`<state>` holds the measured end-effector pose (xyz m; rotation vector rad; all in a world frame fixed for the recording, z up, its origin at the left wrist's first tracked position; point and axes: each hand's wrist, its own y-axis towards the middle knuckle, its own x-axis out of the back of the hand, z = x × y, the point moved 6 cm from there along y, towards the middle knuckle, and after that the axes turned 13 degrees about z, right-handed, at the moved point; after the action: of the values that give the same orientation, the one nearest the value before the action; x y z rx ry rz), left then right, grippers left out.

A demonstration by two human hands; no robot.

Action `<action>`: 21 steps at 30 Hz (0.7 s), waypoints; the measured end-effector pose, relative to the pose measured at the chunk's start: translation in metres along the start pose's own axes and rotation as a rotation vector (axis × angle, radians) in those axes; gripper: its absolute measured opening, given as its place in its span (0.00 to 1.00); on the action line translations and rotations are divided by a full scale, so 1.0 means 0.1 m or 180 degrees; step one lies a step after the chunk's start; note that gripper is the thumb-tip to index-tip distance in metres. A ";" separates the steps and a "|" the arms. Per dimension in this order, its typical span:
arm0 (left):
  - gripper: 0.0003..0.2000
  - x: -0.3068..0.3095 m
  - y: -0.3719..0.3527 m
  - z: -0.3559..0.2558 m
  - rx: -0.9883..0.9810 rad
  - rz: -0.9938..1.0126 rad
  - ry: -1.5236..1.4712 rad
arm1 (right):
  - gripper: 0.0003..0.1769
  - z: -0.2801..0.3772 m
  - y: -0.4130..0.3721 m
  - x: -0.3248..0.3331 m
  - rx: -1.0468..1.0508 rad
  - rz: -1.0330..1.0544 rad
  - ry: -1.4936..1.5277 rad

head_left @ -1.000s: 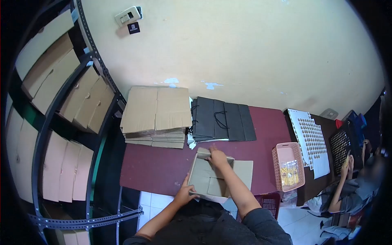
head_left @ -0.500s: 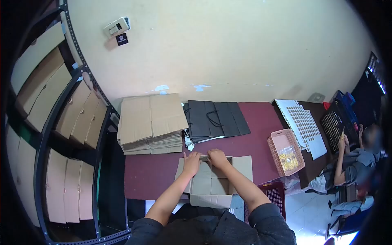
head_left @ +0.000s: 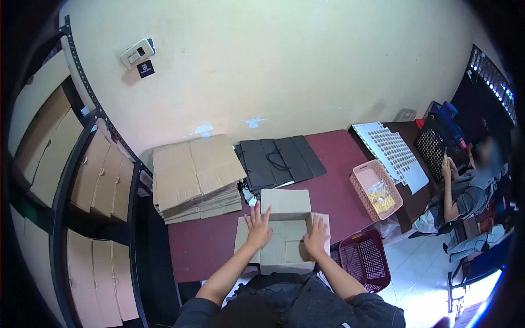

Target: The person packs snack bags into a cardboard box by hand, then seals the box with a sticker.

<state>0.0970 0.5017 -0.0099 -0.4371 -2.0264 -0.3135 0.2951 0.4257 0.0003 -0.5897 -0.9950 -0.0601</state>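
Note:
An open cardboard box (head_left: 285, 202) stands at the table's near edge in front of my body, its flaps folded outward and its inside bare. My left hand (head_left: 258, 228) rests at the box's left side with fingers spread. On the opposite side, my right hand (head_left: 315, 238) lies against the right wall and flap, fingers stretched out and thumb toward the inside. Neither hand is closed around anything.
A stack of flattened cardboard boxes (head_left: 197, 169) and black paper bags (head_left: 281, 161) lie behind the box. Rightward are a pink basket (head_left: 376, 188) with yellow packets, sheets of round pieces (head_left: 391, 153), a maroon basket (head_left: 363, 259) and a seated person (head_left: 470, 191). Shelves (head_left: 101, 169) stand left.
Both hands have come back from the far edge and moved apart to the box's two sides. The far flap now stands out away from me. The camera view has shifted.

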 end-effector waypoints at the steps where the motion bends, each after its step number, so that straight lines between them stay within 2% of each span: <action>1: 0.38 -0.04 -0.10 -0.01 0.0099 0.0146 -0.0229 | 0.48 -0.15 0.07 -0.11 0.0007 -0.0026 -0.0011; 2: 0.43 -0.11 -0.22 0.00 0.0206 0.0298 -0.0459 | 0.48 -0.42 0.21 -0.28 0.0146 -0.0194 0.0223; 3: 0.43 -0.14 -0.34 0.00 0.0202 0.0282 -0.0464 | 0.48 -0.59 0.30 -0.39 0.0288 -0.0360 0.0463; 4: 0.42 -0.19 -0.48 0.09 0.0636 0.0180 -0.0820 | 0.48 -0.62 0.33 -0.44 0.0297 -0.0375 0.0459; 5: 0.41 -0.27 -0.62 0.19 0.1064 0.0083 -0.1183 | 0.47 -0.63 0.37 -0.51 0.0498 -0.0187 0.0793; 6: 0.41 -0.46 -0.67 0.34 0.1049 0.0086 -0.1200 | 0.45 -0.64 0.39 -0.53 0.0686 0.0005 0.1121; 7: 0.41 -0.81 -0.69 0.58 0.0936 0.0321 -0.2212 | 0.40 -0.45 0.22 -0.41 0.0440 0.0183 0.0975; 8: 0.40 -1.04 -0.69 0.68 0.0816 0.0552 -0.3221 | 0.40 -0.47 0.22 -0.44 0.0426 0.0190 0.0954; 9: 0.39 -0.97 -0.71 0.66 0.0785 0.0349 -0.2705 | 0.37 -0.46 0.22 -0.46 0.0623 0.0012 0.0815; 11: 0.39 -0.79 -0.70 0.54 0.0762 0.0354 -0.2651 | 0.28 -0.32 0.10 -0.35 0.0806 -0.0267 0.0850; 16: 0.38 -0.47 -0.42 0.22 0.0686 0.0478 -0.2620 | 0.25 -0.18 0.08 0.13 0.0691 -0.0505 0.0975; 19: 0.38 -0.36 -0.16 0.08 0.0097 0.0086 -0.2337 | 0.25 -0.16 0.30 0.50 0.1213 -0.1020 0.0738; 21: 0.39 -0.30 0.01 -0.04 0.0096 0.0332 -0.2389 | 0.22 -0.21 0.45 0.75 0.1331 -0.1331 0.0597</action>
<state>0.1136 0.4955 -0.0349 -0.7134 -2.7155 -0.0467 0.3670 0.4698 0.0321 0.0128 -0.9000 -0.2663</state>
